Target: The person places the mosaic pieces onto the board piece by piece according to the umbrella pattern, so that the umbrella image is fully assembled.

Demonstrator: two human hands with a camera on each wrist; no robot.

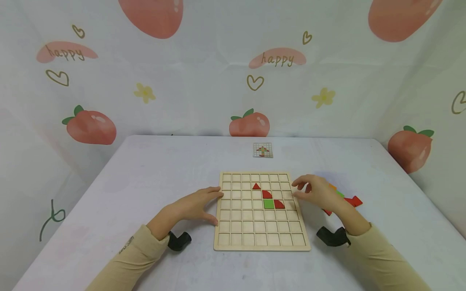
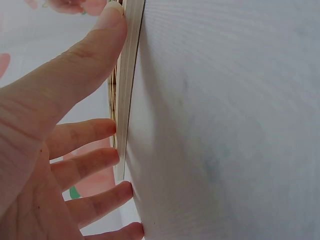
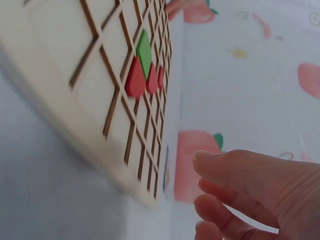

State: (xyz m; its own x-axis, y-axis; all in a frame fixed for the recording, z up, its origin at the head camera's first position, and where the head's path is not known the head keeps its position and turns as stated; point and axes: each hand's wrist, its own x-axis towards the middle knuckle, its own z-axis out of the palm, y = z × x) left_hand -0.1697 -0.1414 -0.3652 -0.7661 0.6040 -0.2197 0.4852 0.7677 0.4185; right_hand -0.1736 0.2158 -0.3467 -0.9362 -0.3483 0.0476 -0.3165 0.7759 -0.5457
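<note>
Grid board (image 1: 255,227): on the counter (image 1: 174,161), between left hand (image 1: 191,206) and right hand (image 1: 316,192)
Loose pieces (image 1: 358,201): right of the board, partly hidden by the nearer right hand
Right fingers: bent, slightly parted from thumb, empty
Left fingers: spread, touching the board's left edge

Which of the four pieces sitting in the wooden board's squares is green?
The square piece, just left of the lower red quarter-circle. The other three, including the upper quarter-circle and the triangle, are red.

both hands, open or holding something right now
Left hand: open, touching the grid board.
Right hand: open, loosely curled, nothing visible in it.
</note>
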